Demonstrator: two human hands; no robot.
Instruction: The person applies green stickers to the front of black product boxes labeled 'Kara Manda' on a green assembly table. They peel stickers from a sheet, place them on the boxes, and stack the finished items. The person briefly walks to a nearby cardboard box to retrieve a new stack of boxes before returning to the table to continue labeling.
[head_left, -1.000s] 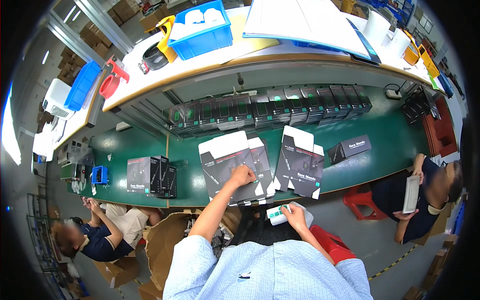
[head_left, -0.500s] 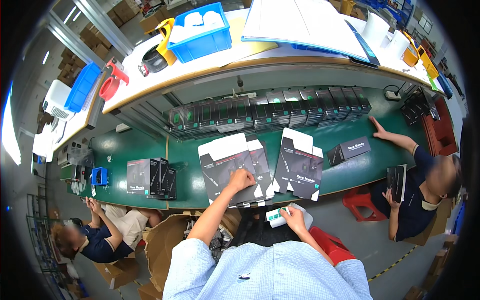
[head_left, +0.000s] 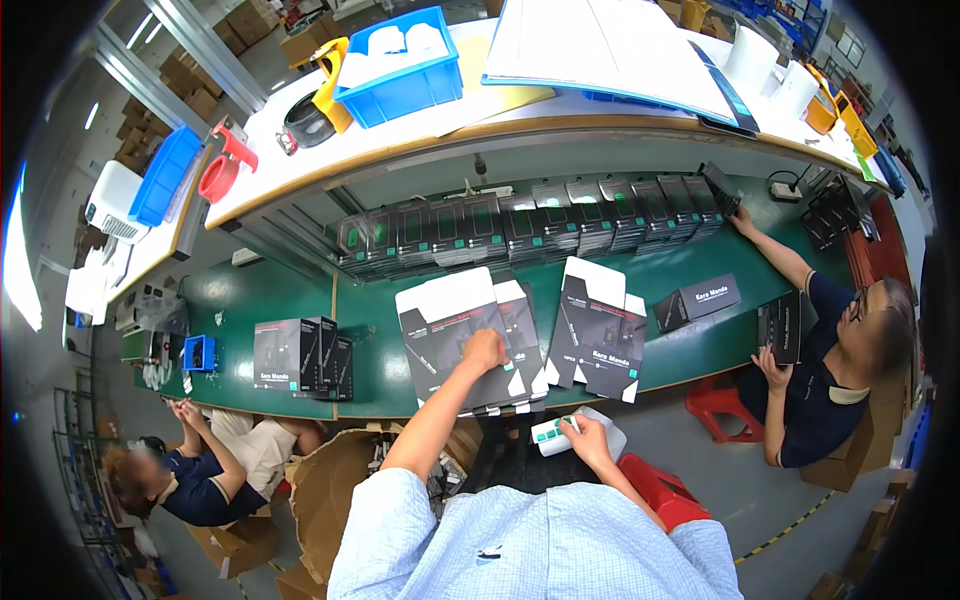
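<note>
My left hand [head_left: 484, 350] rests over a dark printed flat carton [head_left: 430, 345], its fingers bent together. A small green label [head_left: 508, 365] shows at my fingertips, against the carton; whether it is fully stuck down I cannot tell. This carton lies on top of other flat cartons near the table's front edge. In my right hand [head_left: 588, 438], at the table edge, is a white roll of green labels [head_left: 552, 432], gripped between thumb and fingers. To the right lie two more flat cartons [head_left: 595, 335], overlapping, one with a green label at its lower corner.
Stacked dark boxes [head_left: 480, 228] line the green table's back. Upright boxes [head_left: 290, 352] stand left, and a long box [head_left: 700, 300] lies right. One co-worker [head_left: 840, 350] sits at the right, another [head_left: 205, 470] at the left. An open cardboard box [head_left: 325, 475] is beside me.
My left hand has drawn up slightly and its fingers have curled in; a green label now shows beside them. The right co-worker's reaching hand now holds a dark box at the back stacks.
</note>
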